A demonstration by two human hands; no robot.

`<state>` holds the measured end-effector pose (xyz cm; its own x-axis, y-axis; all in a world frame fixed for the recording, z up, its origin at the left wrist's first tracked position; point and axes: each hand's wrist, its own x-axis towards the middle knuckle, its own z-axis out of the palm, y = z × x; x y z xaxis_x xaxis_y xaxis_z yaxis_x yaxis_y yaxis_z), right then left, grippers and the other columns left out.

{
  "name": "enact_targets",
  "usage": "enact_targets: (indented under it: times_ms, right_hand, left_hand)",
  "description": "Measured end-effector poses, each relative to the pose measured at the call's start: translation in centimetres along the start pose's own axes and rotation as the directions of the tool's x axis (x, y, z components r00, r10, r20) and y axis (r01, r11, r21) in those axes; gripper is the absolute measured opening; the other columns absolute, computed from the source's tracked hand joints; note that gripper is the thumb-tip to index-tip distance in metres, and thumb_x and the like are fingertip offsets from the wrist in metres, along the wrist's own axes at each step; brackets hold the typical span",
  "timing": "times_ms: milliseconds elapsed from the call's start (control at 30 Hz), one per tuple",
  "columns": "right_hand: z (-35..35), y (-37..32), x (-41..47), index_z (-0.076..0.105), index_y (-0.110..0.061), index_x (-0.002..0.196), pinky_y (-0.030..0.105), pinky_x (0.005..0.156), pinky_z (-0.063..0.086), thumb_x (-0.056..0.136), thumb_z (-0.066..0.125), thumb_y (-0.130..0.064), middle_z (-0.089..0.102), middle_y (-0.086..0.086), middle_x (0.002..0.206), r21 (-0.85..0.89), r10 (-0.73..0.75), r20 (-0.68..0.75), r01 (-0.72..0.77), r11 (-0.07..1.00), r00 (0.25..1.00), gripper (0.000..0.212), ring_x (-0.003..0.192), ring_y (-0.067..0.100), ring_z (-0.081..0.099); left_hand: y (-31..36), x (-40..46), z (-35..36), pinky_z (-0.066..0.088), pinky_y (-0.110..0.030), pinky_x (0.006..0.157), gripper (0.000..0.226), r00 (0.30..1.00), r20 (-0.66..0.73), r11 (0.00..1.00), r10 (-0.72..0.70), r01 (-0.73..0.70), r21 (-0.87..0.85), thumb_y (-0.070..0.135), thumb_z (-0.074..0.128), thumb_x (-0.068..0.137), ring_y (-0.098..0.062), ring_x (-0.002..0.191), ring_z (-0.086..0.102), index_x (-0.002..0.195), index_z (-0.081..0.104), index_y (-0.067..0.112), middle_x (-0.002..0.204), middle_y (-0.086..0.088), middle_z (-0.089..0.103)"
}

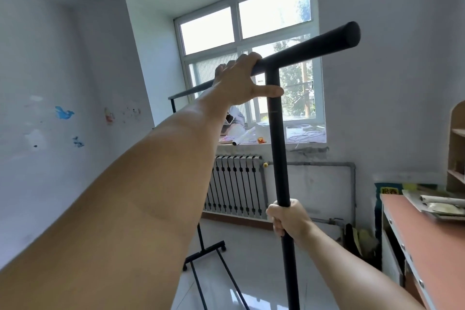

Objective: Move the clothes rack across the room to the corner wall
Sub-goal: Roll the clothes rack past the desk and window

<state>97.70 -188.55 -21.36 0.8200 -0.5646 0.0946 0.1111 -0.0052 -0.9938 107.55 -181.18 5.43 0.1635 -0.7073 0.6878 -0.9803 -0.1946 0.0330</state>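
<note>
Hands' grip closed on black clothes rack (pixel 276 133): left hand (pixel 241 80) top bar, right hand (pixel 289 219) upright.

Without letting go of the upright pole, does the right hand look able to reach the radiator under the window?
Probably not. The right hand is wrapped around the upright pole, and the radiator sits well beyond it against the far wall.

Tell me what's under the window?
A cluttered sill, then a ribbed radiator with pipes. The clothes rack post and an arm hide parts of both.
</note>
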Motion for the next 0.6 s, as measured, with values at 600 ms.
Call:
enact_targets:
  times_ms: [600]
  right_hand:
    - [-9.8,1.7,22.3,0.044,-0.021,0.04,0.023,0.039,0.034,0.073,0.054,0.003,0.04,-0.001,0.042,0.032,0.019,0.111,-0.023,0.999,0.994,0.042,0.036,0.013,0.033]
  left_hand:
    - [-9.4,17.0,14.8,0.023,-0.047,0.103,0.065,0.998,0.062,1.0,0.007,-0.008,0.002,0.073,0.057,0.064,-0.014,0.093,0.043,0.103,0.044,0.022,0.107,0.003,0.046]
